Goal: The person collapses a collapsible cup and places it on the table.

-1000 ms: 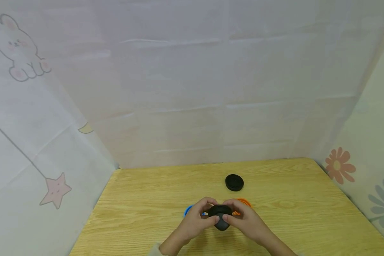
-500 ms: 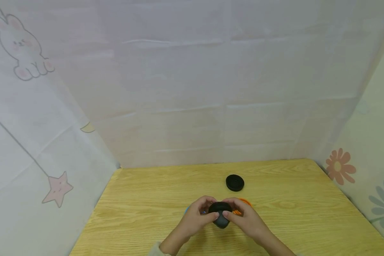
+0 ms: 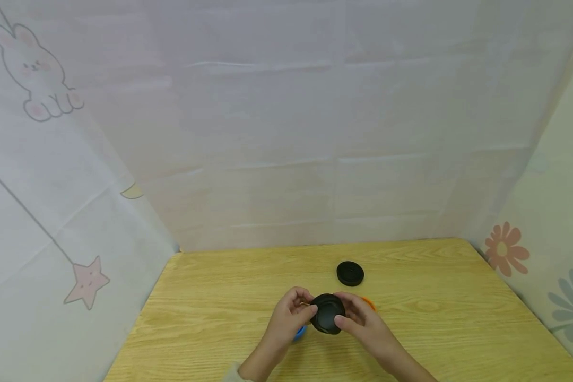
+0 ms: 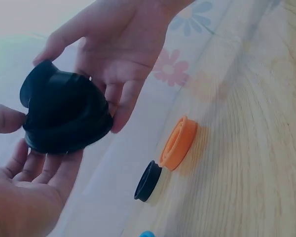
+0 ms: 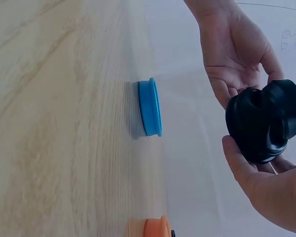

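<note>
Both hands hold up a black, soft-looking cup-shaped piece [image 3: 328, 314] above the wooden table. Its hollow side faces the head camera, and both wrist views show its outer wall folded and bulging. My left hand [image 3: 284, 321] grips the left rim with the thumb on the near side and curled fingers behind. On the opposite edge, my right hand [image 3: 369, 323] pinches it the same way. A blue round piece [image 5: 149, 107] lies on the table, partly hidden by the left hand in the head view. An orange round piece [image 4: 178, 144] sits behind the right hand.
A black ringed disc [image 3: 350, 273] lies farther back on the wooden table [image 3: 210, 307]. Pale cloth [image 3: 267, 132] with printed figures hangs behind the table and along both sides.
The black cup-shaped piece has tipped, turning its hollow side toward the head camera. Both hands have risen slightly, and the blue piece now shows below the left hand.
</note>
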`<action>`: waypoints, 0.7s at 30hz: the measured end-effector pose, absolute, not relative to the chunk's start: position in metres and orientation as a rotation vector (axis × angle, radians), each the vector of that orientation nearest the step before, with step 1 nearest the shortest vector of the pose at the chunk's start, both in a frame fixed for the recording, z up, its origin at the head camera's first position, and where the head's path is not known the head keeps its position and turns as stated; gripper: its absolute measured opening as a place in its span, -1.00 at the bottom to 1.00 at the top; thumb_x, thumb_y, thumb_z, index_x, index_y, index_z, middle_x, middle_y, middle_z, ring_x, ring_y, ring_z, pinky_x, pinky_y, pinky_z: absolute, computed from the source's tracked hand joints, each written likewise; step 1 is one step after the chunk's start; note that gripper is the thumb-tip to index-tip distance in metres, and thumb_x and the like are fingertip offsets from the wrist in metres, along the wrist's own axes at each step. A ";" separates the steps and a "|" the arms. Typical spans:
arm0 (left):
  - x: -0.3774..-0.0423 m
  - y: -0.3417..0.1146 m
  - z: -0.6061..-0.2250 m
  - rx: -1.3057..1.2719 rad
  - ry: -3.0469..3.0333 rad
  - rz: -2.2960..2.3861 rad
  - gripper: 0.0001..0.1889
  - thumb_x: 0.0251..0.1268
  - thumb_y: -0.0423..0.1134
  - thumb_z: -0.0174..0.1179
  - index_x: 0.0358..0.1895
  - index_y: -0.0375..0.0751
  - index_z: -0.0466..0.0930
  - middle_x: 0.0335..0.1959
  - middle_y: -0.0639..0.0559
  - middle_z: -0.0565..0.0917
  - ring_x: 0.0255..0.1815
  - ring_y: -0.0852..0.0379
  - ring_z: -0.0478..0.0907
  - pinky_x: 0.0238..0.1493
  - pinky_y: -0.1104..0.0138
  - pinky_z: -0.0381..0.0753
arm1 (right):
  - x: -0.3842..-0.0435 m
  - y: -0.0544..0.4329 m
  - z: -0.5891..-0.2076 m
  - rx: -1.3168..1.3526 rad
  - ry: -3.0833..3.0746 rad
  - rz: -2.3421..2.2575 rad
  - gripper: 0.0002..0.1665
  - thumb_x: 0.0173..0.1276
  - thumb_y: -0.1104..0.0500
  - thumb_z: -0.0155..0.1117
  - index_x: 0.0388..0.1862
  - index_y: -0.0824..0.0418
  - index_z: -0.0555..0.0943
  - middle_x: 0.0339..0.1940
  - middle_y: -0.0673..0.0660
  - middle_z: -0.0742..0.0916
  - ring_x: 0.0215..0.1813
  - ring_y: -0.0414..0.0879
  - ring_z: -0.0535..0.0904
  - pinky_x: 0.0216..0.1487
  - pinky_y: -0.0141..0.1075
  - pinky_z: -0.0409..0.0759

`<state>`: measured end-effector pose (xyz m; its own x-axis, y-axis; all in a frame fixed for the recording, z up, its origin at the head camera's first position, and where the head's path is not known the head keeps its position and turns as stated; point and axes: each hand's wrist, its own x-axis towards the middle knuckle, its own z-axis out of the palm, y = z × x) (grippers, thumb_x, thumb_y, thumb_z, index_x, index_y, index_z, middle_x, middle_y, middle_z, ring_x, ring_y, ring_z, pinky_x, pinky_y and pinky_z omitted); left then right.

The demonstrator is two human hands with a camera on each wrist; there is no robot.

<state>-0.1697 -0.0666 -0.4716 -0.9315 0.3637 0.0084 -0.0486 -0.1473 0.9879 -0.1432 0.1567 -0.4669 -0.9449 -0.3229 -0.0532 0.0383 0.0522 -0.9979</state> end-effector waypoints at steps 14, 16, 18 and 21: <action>-0.167 -0.069 -0.467 0.489 1.967 1.931 -0.54 0.42 -0.11 0.29 0.24 -0.27 0.48 0.01 -0.05 0.67 0.02 0.03 0.55 0.08 0.23 0.54 | -0.139 0.152 -0.463 -0.260 2.222 -2.004 -0.31 0.40 0.12 0.40 0.44 0.23 0.40 0.26 0.26 0.58 0.25 0.05 0.53 0.11 -0.35 0.63; -0.167 -0.069 -0.467 0.497 1.922 1.953 -0.55 0.44 -0.13 0.28 0.24 -0.28 0.42 -0.01 -0.05 0.70 0.01 0.04 0.55 0.09 0.24 0.55 | -0.139 0.152 -0.464 -0.254 2.239 -2.019 -0.30 0.39 0.13 0.41 0.45 0.22 0.40 0.29 0.24 0.57 0.27 0.06 0.52 0.15 -0.34 0.62; -0.167 -0.069 -0.466 0.511 1.886 1.976 -0.55 0.45 -0.16 0.27 0.23 -0.28 0.38 -0.03 -0.04 0.72 0.02 0.06 0.55 0.10 0.24 0.54 | -0.139 0.152 -0.465 -0.251 2.270 -2.020 -0.30 0.38 0.13 0.41 0.45 0.18 0.41 0.31 0.19 0.57 0.31 0.05 0.51 0.25 -0.27 0.58; -0.166 -0.068 -0.465 0.525 1.841 2.023 -0.58 0.45 -0.20 0.27 0.21 -0.27 0.34 -0.05 0.00 0.72 0.02 0.08 0.55 0.09 0.26 0.56 | -0.138 0.153 -0.467 -0.290 2.305 -2.008 -0.28 0.38 0.15 0.42 0.47 0.10 0.38 0.35 0.13 0.55 0.39 0.00 0.45 0.43 -0.11 0.42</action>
<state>-0.1662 -0.0677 -0.4651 -0.8682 0.4950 0.0345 -0.0122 -0.0910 0.9958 -0.1383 0.1532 -0.4669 -0.9797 -0.1880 0.0696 -0.0948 0.1281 -0.9872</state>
